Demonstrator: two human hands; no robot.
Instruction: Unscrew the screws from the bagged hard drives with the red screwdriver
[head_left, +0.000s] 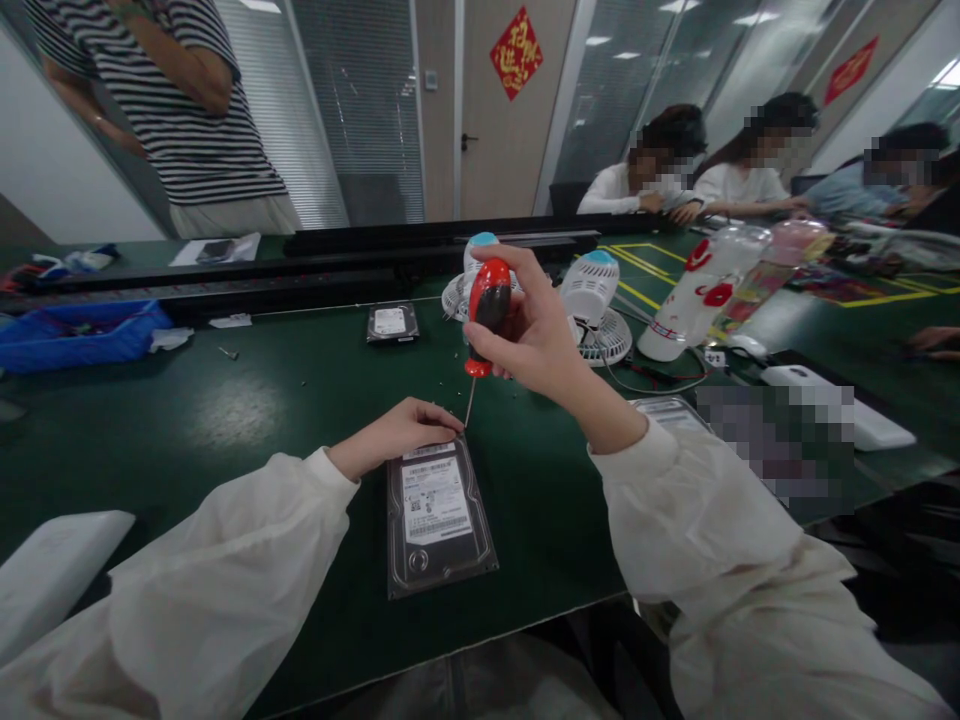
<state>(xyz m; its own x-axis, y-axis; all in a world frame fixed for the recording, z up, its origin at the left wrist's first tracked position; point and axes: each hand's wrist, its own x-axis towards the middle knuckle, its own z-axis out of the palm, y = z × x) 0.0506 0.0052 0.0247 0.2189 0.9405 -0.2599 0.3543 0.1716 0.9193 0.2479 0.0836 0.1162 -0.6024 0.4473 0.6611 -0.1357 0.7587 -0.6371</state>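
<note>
A hard drive with a white label lies flat on the green table, close to its front edge. My left hand is closed at the far end of the drive, its fingertips together on the top right corner. The red and black handle of a screwdriver is gripped in my right hand. Its thin shaft slants down, and the tip meets the drive's far right corner beside my left fingertips. Whether the tip sits in a screw is too small to make out.
Beyond my hands lies a second hard drive. White fans and a clear decorated bottle stand to the right. A blue bin is at the far left, a white box nearer. Other people are across the table.
</note>
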